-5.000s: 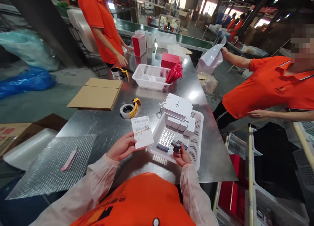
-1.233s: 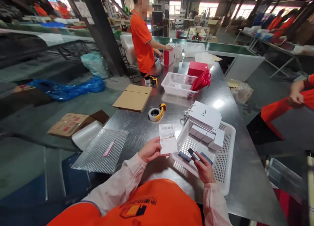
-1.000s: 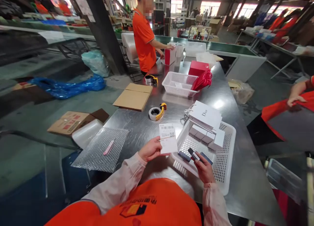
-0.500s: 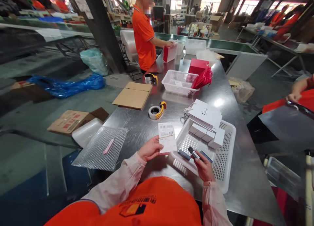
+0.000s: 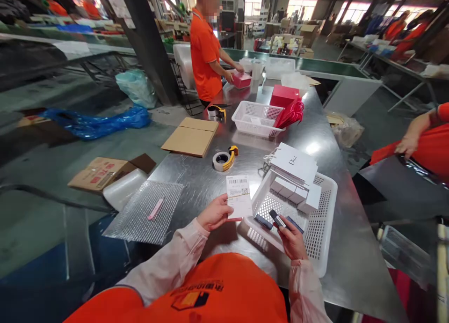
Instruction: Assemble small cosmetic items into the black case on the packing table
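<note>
My left hand point(image 5: 218, 212) grips a white printed label sheet point(image 5: 239, 195) by its lower left edge, above the metal table's near part. Between the fingers of my right hand point(image 5: 293, 241) is a small dark box point(image 5: 276, 217), held over a white perforated basket point(image 5: 331, 210). Two more dark boxes, one of them this dark blue box point(image 5: 263, 221), lie in the basket on either side of it. White boxes point(image 5: 288, 189) and white paper bags point(image 5: 293, 162) with "Dior" lettering fill the basket's far part.
Tape dispensers point(image 5: 222, 160), flat cardboard point(image 5: 191, 135) and bubble wrap point(image 5: 147, 215) with a pink strip lie on the left. Beyond stand a second basket point(image 5: 254, 126) and red bags point(image 5: 290, 113). An orange-shirted person point(image 5: 205, 56) handles a red box; another person's hand point(image 5: 409, 143) is at right.
The person across the table has lowered and tilted the red box. At right, the other person's hand has moved left and down over the dark sheet. My hands look unchanged.
</note>
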Available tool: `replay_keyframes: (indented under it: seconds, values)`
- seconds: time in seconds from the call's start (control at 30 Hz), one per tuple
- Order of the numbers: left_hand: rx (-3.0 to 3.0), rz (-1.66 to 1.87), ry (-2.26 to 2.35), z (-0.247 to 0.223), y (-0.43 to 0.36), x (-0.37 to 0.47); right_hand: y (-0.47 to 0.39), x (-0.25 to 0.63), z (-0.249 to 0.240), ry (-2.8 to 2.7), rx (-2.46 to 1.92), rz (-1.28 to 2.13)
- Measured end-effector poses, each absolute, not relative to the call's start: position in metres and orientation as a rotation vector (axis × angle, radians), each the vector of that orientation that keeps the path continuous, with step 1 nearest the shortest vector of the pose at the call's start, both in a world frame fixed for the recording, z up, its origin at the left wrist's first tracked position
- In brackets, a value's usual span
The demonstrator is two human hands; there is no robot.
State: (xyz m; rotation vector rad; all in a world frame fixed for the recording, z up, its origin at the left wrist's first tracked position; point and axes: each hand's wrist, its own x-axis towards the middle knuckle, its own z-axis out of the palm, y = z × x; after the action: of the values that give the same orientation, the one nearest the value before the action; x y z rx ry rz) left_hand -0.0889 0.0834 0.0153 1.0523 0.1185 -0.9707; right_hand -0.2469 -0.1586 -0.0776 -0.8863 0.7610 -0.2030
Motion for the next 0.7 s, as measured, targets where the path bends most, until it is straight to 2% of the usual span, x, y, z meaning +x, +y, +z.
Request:
replay_keyframes:
  seconds: [0.7]
  values:
    - [1.059, -0.973, 0.129, 0.0165, 0.0861, -0.0896, -0.159, -0.2473, -0.0803, 0.777, -0.908, -0.197]
